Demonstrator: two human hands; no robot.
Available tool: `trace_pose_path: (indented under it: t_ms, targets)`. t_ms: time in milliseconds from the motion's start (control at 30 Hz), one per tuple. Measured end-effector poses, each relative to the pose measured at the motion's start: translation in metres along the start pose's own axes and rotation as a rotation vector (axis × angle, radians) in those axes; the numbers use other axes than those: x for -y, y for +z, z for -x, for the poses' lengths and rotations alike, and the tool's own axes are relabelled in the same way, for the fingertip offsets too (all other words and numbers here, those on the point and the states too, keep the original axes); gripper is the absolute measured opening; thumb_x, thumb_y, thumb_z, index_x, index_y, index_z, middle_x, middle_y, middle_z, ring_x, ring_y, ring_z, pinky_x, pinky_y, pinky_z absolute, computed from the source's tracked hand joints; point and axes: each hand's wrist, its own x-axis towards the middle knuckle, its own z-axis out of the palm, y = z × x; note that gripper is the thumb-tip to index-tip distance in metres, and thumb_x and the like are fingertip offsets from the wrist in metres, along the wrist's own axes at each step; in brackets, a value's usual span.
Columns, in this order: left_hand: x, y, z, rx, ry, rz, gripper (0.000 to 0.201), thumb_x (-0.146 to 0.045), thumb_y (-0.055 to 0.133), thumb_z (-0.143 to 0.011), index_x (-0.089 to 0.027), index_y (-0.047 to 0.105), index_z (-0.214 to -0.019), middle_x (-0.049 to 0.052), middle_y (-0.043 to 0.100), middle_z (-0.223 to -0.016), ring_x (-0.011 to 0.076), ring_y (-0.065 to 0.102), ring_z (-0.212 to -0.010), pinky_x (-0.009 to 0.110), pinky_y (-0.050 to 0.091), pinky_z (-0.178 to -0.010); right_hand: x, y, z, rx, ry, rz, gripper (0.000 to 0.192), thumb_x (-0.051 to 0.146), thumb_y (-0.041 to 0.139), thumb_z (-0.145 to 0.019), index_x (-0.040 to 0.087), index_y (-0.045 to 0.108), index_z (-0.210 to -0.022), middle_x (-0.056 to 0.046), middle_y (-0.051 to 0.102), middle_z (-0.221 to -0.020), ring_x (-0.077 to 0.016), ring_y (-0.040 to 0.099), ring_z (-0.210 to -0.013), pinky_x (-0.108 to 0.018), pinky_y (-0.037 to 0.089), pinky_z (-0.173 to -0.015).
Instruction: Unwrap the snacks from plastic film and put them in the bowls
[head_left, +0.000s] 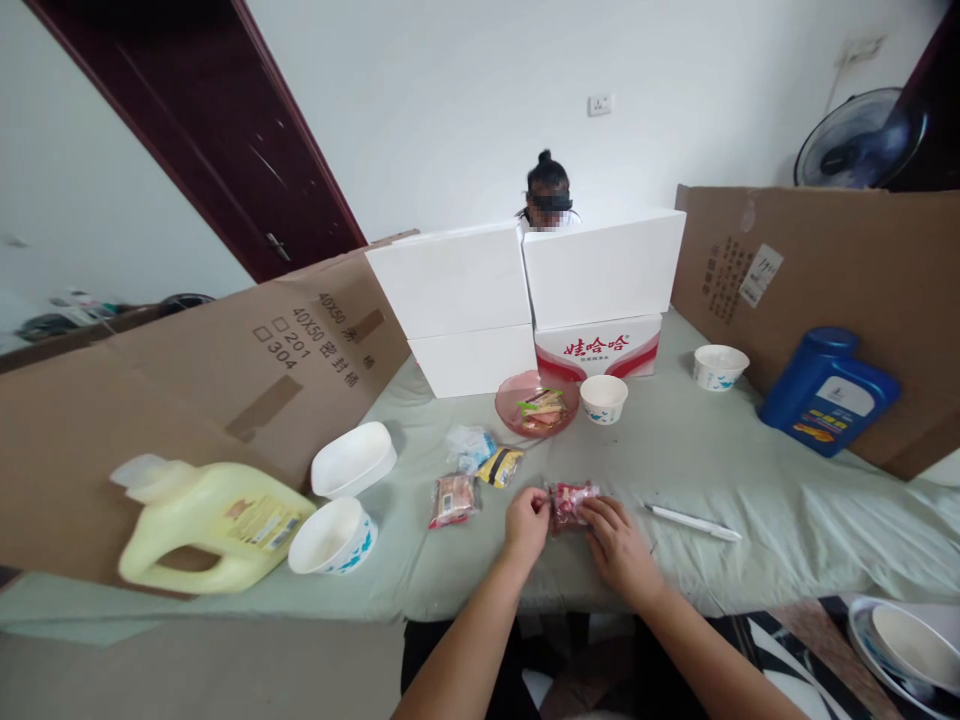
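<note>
Both hands are meeting in the lower middle of the frame, on the near edge of the bench, which is lying under a pale green cloth. The left hand is pinching the left end of a red snack packet with its fingers closed on the wrapper, and the right hand is gripping the packet's right end, its fingers curled over it. The packet is lying low, at or just above the cloth (which of the two cannot be told).

Just left of the hands a pink snack packet is resting on the cloth, with a yellow packet and a clear crumpled wrapper just above it. Above those, near the centre, a pink plate is holding several more wrapped snacks, and a white paper bowl is standing just beside it. A white pen is lying to the right of the hands.

In the lower left, a yellow jug is lying on its side, near two more white bowls. At the right edge a blue bottle is leaning against a cardboard sheet. White boxes are standing stacked at the far side of the bench, and a person's head is showing behind them.
</note>
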Motion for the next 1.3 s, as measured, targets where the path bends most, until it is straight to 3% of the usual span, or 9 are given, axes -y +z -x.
trace_pose_path:
  t_ms: [67, 167, 267, 367, 533, 700, 900, 1033, 1300]
  targets:
    - [-0.008, -0.001, 0.004, -0.048, 0.028, 0.004, 0.017, -0.006, 0.052, -0.079, -0.019, 0.063, -0.08, 0.002, 0.064, -0.075, 0.0161, 0.062, -0.073, 0.03, 0.052, -0.072, 0.003, 0.002, 0.0, 0.019, -0.021, 0.026, 0.041, 0.009, 0.045, -0.087, 0.018, 0.057, -0.126, -0.009, 0.06, -0.125, -0.024, 0.049, -0.121, -0.046, 0.045, -0.101]
    - [-0.021, 0.0, 0.017, -0.12, 0.238, 0.011, 0.022, -0.009, 0.046, -0.086, -0.019, 0.064, -0.093, 0.007, 0.063, -0.091, 0.0192, 0.061, -0.09, 0.034, 0.051, -0.084, 0.008, 0.004, -0.002, 0.029, -0.031, 0.042, 0.043, 0.008, 0.045, -0.086, 0.018, 0.056, -0.127, -0.01, 0.058, -0.127, -0.025, 0.047, -0.121, -0.047, 0.044, -0.102]
    - [-0.026, 0.004, 0.031, -0.061, 0.493, -0.041, 0.031, -0.013, 0.043, -0.091, -0.021, 0.06, -0.116, 0.009, 0.061, -0.113, 0.022, 0.057, -0.105, 0.04, 0.049, -0.094, 0.008, 0.003, -0.004, 0.033, -0.033, -0.021, 0.044, 0.007, 0.043, -0.085, 0.018, 0.056, -0.126, -0.01, 0.058, -0.127, -0.0238, 0.048, -0.121, -0.046, 0.044, -0.101]
    - [-0.02, 0.009, 0.04, -0.008, 0.569, -0.132, 0.038, -0.015, 0.042, -0.092, -0.025, 0.055, -0.127, 0.008, 0.057, -0.126, 0.0246, 0.053, -0.113, 0.045, 0.046, -0.099, -0.008, -0.006, -0.004, 0.033, 0.011, -0.105, 0.038, 0.009, 0.042, -0.086, 0.02, 0.061, -0.117, -0.009, 0.06, -0.123, -0.0201, 0.053, -0.115, -0.039, 0.047, -0.098]
    - [-0.008, 0.015, 0.044, -0.051, 0.59, -0.203, 0.045, -0.009, 0.042, -0.089, -0.021, 0.052, -0.132, 0.01, 0.055, -0.129, 0.0259, 0.051, -0.116, 0.046, 0.045, -0.102, -0.054, -0.04, 0.009, -0.042, 0.307, 0.148, 0.024, 0.023, 0.05, -0.086, 0.02, 0.068, -0.102, -0.011, 0.064, -0.111, -0.0254, 0.058, -0.103, -0.043, 0.047, -0.091]
    - [-0.006, 0.019, 0.044, -0.139, 0.655, -0.223, 0.045, -0.008, 0.044, -0.088, -0.018, 0.052, -0.131, 0.011, 0.056, -0.125, 0.0265, 0.051, -0.114, 0.047, 0.048, -0.098, -0.075, -0.073, 0.027, 0.281, 0.62, 0.527, 0.028, 0.027, 0.052, -0.085, 0.026, 0.066, -0.11, -0.009, 0.063, -0.111, -0.0304, 0.055, -0.102, -0.043, 0.045, -0.079]
    - [-0.005, 0.019, 0.045, -0.157, 0.672, -0.223, 0.048, -0.007, 0.045, -0.086, -0.017, 0.051, -0.132, 0.012, 0.056, -0.125, 0.027, 0.051, -0.114, 0.048, 0.048, -0.097, -0.073, -0.069, 0.028, 0.255, 0.437, 0.461, 0.03, 0.018, 0.039, -0.092, 0.019, 0.066, -0.106, -0.01, 0.064, -0.096, -0.0237, 0.059, -0.09, -0.036, 0.044, -0.078]
    - [-0.004, 0.019, 0.045, -0.143, 0.68, -0.211, 0.047, -0.009, 0.046, -0.087, -0.016, 0.049, -0.134, 0.013, 0.055, -0.126, 0.0278, 0.049, -0.116, 0.048, 0.048, -0.097, -0.046, -0.057, -0.003, 0.195, 0.262, 0.21, 0.033, 0.02, 0.034, -0.095, 0.023, 0.06, -0.115, -0.007, 0.062, -0.101, -0.0166, 0.061, -0.084, -0.028, 0.046, -0.074]
    - [-0.004, 0.018, 0.045, -0.189, 0.716, -0.136, 0.043, -0.01, 0.042, -0.09, -0.018, 0.048, -0.132, 0.011, 0.057, -0.119, 0.0256, 0.051, -0.114, 0.048, 0.05, -0.096, 0.012, -0.041, -0.068, 0.46, -0.021, 0.287, 0.031, 0.016, 0.046, -0.091, 0.027, 0.062, -0.115, -0.005, 0.063, -0.092, -0.0165, 0.061, -0.08, -0.026, 0.041, -0.068]
